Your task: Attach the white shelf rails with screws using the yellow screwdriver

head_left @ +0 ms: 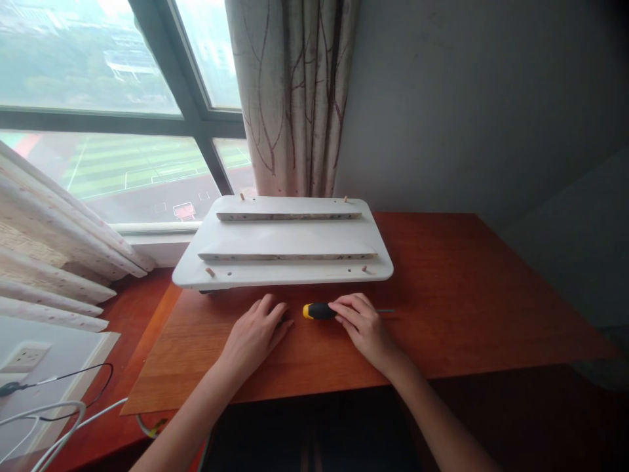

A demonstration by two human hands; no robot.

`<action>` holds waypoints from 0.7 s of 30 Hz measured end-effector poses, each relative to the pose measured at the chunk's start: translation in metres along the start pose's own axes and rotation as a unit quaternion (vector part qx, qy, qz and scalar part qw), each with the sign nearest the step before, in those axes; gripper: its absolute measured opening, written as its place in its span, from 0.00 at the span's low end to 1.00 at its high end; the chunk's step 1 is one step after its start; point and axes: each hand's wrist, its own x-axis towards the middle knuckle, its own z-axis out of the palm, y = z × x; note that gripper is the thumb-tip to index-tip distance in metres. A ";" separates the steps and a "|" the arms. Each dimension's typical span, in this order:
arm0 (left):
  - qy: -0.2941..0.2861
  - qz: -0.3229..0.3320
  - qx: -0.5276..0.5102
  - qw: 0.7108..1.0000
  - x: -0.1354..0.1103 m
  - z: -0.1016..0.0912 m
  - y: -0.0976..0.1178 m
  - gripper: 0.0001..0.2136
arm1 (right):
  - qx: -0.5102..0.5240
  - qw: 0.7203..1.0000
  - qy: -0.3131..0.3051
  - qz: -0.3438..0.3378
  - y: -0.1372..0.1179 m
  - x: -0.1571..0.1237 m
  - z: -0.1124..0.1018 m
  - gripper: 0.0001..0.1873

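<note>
My right hand (361, 322) has its fingers closed on a screwdriver (319, 311) with a black and yellow handle. The screwdriver lies sideways, low over the wooden table, its thin metal shaft pointing right. To its left, my left hand (258, 328) rests at the table with curled fingers; a small dark spot shows by the thumb, too hidden to name. Just beyond both hands sits a white rounded board (289, 237). Two long strips (287, 257) run across its top, and short wooden dowels (210, 272) stick up near its corners, beside small holes.
The brown wooden table (466, 295) ends at a front edge close to my forearms. A patterned curtain (295, 98) and a window (98, 164) are behind the board. Cables (81, 410) and a wall socket (27, 357) are at the lower left.
</note>
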 end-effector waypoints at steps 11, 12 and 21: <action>0.064 -0.021 -0.042 0.997 -0.006 -0.002 -0.003 0.16 | -0.052 0.999 -0.015 0.008 0.004 0.006 0.015 0.22; 0.089 -0.035 -0.057 0.994 -0.008 -0.003 -0.001 0.16 | -0.052 0.999 0.004 0.008 0.001 0.005 0.012 0.22; 0.056 0.018 -0.251 0.966 -0.010 0.002 0.083 0.13 | 0.043 0.992 0.036 0.110 -0.035 -0.034 0.008 0.16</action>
